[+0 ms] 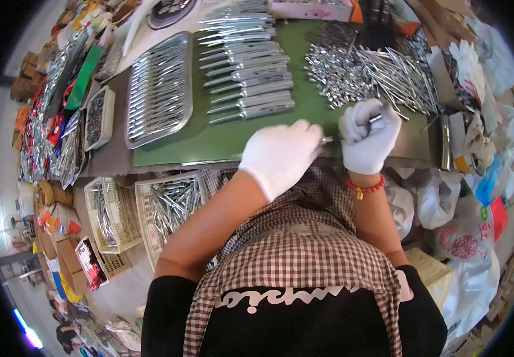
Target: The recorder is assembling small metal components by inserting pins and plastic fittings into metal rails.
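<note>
Both my hands wear white gloves and are held close together over the front edge of the green work mat (209,146). My left hand (282,153) is closed, and the tip of a small shiny metal part (326,140) pokes out at its fingers. Curled fingers of my right hand (370,135) hold a small metal piece (376,118); most of it is hidden. Just beyond the right hand lie a heap of small silvery metal parts (337,74) and a pile of thin metal rods (396,77). Ahead on the left, slim pointed metal tools (263,89) are stacked in a column.
A metal tray (189,89) of pointed pieces stands left of the column. Farther left is a white box (109,119) of small dark parts. Below the table edge, cream plastic baskets (144,185) hold metal parts. Plastic bags (438,199) crowd the right side.
</note>
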A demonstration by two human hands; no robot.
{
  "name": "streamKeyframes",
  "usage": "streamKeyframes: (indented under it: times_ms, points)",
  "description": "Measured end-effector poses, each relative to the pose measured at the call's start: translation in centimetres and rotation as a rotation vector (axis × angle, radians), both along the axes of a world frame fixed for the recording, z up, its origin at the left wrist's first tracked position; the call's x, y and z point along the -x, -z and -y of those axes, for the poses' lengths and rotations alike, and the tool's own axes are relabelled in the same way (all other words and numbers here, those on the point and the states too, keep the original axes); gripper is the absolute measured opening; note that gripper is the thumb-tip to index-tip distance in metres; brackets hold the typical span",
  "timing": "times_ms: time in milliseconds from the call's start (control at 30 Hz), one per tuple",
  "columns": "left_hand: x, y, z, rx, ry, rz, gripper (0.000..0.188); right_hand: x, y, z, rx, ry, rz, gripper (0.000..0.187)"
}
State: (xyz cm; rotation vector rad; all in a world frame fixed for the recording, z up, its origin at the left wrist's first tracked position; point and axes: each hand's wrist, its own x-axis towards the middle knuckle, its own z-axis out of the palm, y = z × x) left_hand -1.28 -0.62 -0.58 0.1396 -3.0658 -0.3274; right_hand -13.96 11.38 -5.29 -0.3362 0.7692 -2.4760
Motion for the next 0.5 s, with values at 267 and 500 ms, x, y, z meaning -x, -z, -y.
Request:
streamKeyframes:
  times_ms: [267, 500]
  points:
    - [-23.1, 4.9, 5.2, 0.106, -0.657, 0.300, 0.013, 0.5, -0.3, -0.5, -0.138, -0.061, -0.029, 0.049]
    - [-14.0, 0.7, 3.6, -0.070, -0.388, -0.293, 0.021, -0.2, -0.6, 0.0, -0.309, -0.032, -0.050, 0.048]
